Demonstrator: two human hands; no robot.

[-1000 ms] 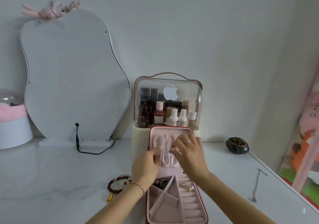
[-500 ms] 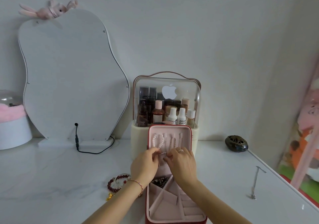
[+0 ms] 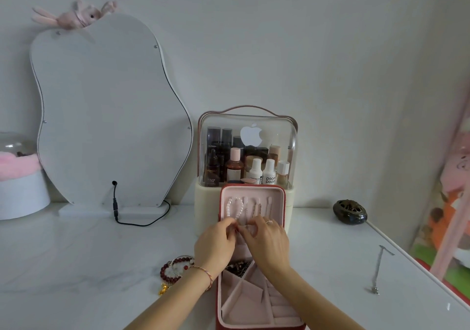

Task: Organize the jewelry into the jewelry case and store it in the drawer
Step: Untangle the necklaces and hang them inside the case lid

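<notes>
The right hand (image 3: 267, 240) has come down from the lid (image 3: 251, 202) to meet the left hand (image 3: 216, 243). Both grips pinch together on something small, probably a necklace; the beaded bracelets (image 3: 175, 268) wait on the table (image 3: 76, 253).

Soft, even, dim daylight; faint shadows under the mirror (image 3: 109, 111); wide-angle bending and blur toward the edges.

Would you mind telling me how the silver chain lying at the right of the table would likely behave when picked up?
The silver chain looks thin and finely linked, so it would probably droop limply from whatever point is pinched. It seems light. Its small end piece may swing, and it could slide easily on the smooth white table.
</notes>
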